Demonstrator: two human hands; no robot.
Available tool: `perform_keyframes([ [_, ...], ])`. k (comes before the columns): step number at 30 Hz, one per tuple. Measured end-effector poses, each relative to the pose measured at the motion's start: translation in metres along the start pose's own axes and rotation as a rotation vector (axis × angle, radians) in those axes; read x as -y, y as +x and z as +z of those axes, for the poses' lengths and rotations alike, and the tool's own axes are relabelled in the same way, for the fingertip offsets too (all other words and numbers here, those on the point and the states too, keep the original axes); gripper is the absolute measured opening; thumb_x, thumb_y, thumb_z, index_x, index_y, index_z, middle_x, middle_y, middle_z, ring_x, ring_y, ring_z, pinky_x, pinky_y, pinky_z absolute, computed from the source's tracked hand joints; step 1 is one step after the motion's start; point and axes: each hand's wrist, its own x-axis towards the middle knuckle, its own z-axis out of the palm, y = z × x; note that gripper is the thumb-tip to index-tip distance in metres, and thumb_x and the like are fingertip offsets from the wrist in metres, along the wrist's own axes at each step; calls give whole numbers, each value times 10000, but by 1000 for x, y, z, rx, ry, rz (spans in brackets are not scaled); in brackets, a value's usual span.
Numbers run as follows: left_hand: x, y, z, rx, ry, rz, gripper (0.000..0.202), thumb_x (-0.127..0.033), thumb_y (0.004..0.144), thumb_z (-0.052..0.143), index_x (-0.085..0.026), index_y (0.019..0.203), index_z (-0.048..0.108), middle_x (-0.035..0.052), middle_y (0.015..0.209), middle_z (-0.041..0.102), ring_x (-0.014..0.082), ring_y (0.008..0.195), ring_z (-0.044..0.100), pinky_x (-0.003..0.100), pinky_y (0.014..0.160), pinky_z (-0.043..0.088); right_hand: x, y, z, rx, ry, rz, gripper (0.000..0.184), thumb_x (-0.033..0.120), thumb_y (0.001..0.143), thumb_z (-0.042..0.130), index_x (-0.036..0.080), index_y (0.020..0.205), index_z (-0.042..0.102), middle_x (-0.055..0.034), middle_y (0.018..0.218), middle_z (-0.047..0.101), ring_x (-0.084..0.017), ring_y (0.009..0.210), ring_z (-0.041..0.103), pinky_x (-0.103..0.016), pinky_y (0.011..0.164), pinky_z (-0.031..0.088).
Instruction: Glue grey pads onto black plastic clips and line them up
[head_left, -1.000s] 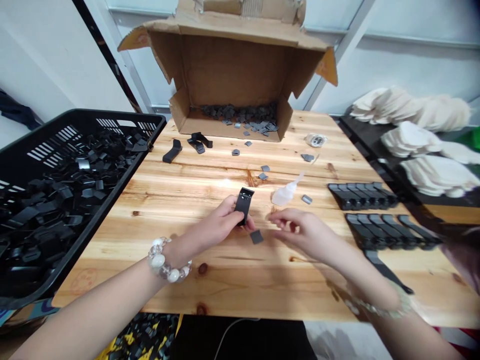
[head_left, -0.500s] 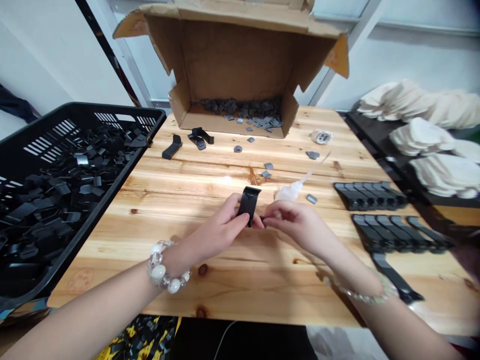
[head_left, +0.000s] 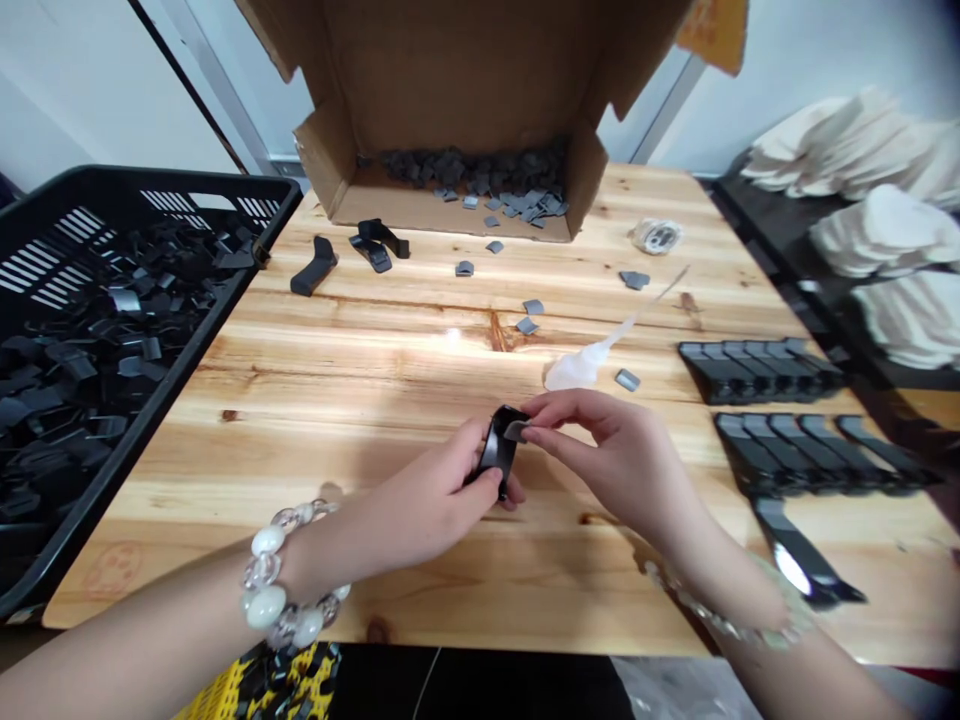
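Note:
My left hand (head_left: 427, 490) grips a black plastic clip (head_left: 499, 450) upright, its lower part hidden by my fingers. My right hand (head_left: 607, 450) pinches a small grey metal plate (head_left: 516, 430) between thumb and forefinger and presses it to the clip's upper face. A translucent glue bottle (head_left: 581, 368) with a long thin nozzle lies just beyond my right hand. A loose grey plate (head_left: 627, 380) rests close by it, and several more lie further up the wooden table (head_left: 420, 340).
A black slotted crate (head_left: 112, 300) heaped with black clips stands at the left. An open cardboard box (head_left: 457, 100) holding grey plates sits at the far edge. Rows of black clips (head_left: 780, 440) lie at the right, beside stacks of white padding (head_left: 892, 240).
The grey plate that lay on the table is now in my right hand, against the clip. Both hands have drawn closer together. The view has tilted downward.

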Motion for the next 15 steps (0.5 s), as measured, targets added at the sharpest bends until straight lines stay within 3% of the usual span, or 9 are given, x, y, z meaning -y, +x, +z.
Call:
perform_keyframes([
  [5,-2,-5,0,1,84,-19,207,-329,966,393,-249,1153,433,42,1062,657,188,1023,621,385,942,465,3,-2,2,-24,-12,-8,87,273,772,696,198,735,674,-28,871,714,-191,872,650,-342,805,473],
  [15,0,-5,2,-4,92,-30,187,-336,965,389,-254,1128,429,41,1062,651,190,1012,613,385,942,452,6,-4,5,-50,-62,-74,64,237,778,696,200,735,669,-22,878,715,-172,851,665,-299,804,511],
])
